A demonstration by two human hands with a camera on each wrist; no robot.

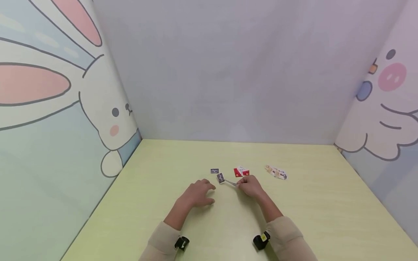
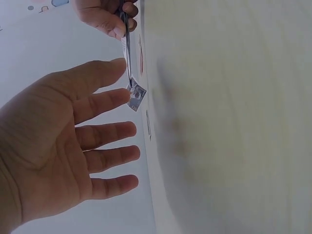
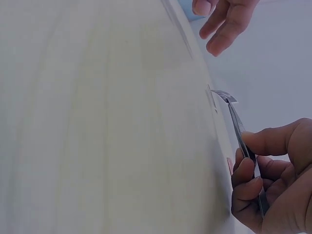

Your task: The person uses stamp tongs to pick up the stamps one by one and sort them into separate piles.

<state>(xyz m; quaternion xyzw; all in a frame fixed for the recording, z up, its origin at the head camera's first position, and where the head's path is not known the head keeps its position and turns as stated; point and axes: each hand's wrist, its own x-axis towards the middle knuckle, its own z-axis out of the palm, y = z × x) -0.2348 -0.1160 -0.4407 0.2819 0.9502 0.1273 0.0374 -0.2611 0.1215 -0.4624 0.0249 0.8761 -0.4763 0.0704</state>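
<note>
My right hand (image 1: pixel 250 186) pinches a pair of metal tweezers (image 3: pixel 237 127) between thumb and fingers. At the tweezers' tips is a small dark postage stamp (image 2: pixel 137 95) with a pale edge, tilted and raised off the table in the wrist views. It looks slightly bent in the right wrist view. My left hand (image 1: pixel 197 193) holds nothing; its fingers are spread and the palm shows in the left wrist view. The left fingertips hover just left of the stamp. A similar dark stamp (image 1: pixel 214 171) lies flat on the table, a little beyond the raised one.
Red and white stamps (image 1: pixel 237 173) lie overlapping beyond my right hand. Farther right is an overlapping row of beige, patterned stamps (image 1: pixel 275 172). The pale yellow table (image 1: pixel 169 159) ends at a plain back wall, with cartoon-printed panels (image 1: pixel 107 108) at both sides.
</note>
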